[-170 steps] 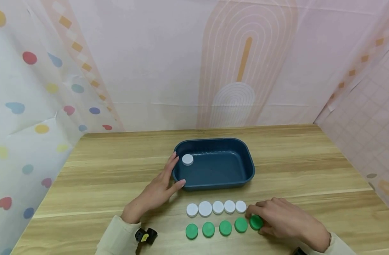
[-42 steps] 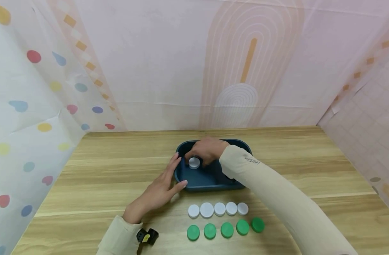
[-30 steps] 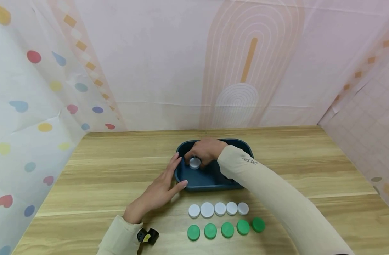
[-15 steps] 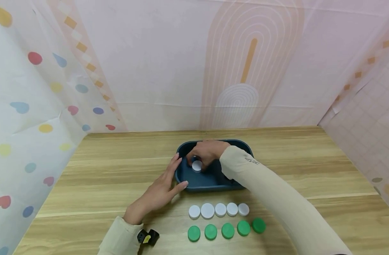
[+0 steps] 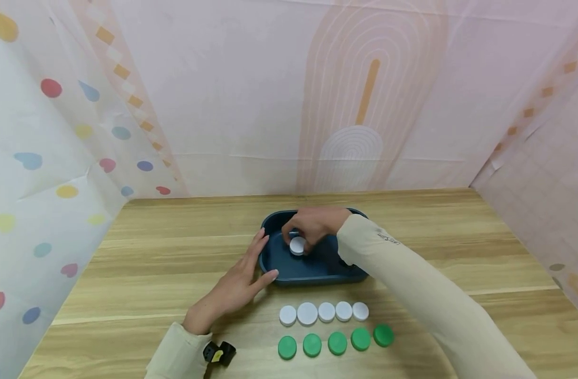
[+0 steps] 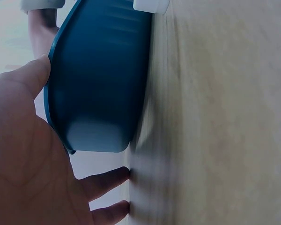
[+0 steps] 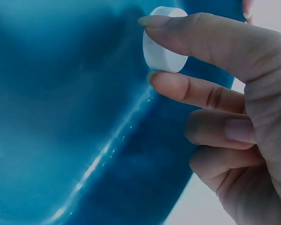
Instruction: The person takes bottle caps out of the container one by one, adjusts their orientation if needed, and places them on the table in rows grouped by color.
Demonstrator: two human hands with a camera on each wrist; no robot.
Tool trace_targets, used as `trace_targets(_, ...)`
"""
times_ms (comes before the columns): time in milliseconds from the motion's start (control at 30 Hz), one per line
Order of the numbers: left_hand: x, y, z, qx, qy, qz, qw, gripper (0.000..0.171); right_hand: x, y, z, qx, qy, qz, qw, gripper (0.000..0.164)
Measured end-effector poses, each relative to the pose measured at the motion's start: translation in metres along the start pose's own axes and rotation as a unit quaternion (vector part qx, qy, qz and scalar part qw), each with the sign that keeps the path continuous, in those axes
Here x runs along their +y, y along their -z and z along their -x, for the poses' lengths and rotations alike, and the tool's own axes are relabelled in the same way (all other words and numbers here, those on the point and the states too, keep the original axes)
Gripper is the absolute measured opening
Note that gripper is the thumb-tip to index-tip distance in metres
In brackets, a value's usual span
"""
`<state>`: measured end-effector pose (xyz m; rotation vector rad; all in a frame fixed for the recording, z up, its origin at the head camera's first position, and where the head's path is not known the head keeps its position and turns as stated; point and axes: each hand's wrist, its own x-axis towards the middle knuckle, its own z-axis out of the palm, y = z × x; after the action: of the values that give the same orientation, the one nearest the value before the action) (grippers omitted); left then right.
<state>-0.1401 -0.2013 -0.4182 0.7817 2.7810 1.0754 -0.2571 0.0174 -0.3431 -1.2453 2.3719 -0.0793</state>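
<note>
My right hand (image 5: pixel 316 222) reaches down into a dark blue rectangular basin (image 5: pixel 312 279) and pinches a white bottle cap (image 5: pixel 297 246). The right wrist view shows this white cap (image 7: pixel 165 54) tilted on its side, with thumb and index finger touching it and the other fingers curled beneath. My left hand (image 5: pixel 239 279) rests against the basin's left end with its fingers spread. In the left wrist view the left thumb touches the rim, and two fingertips reach down toward the wooden surface. The right hand hides part of the basin's far wall.
In front of the basin a row of several white caps (image 5: pixel 307 313) lies on the wooden table (image 5: pixel 185 237). Nearer still lies a row of several green caps (image 5: pixel 337 343). Patterned cloth (image 5: pixel 232 105) hangs behind the table and at its sides.
My right hand left the rightmost green cap and went into the basin, to the white cap there. Lately hand and cap have shifted slightly rightward. My left hand has stayed at the basin.
</note>
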Motion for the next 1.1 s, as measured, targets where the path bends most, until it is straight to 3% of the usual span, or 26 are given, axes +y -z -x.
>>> trace_targets(433, -0.002, -0.001, -0.001, -0.002, 0.0, 0.001, 1.0, 0.076, 0.002, 0.0, 0.036, 0.024, 0.013, 0.041, 0.999, 0.036)
trace_targets(733, -0.003, -0.001, -0.002, 0.001, 0.0, -0.003, 1.0, 0.076, 0.003, 0.0, 0.062, 0.053, 0.025, 0.019, 0.998, 0.036)
trace_targets(1100, -0.003, 0.0, -0.002, 0.008, -0.006, -0.009, 0.9999, 0.077, 0.003, -0.002, 0.095, 0.085, 0.0, -0.005, 0.996, 0.036)
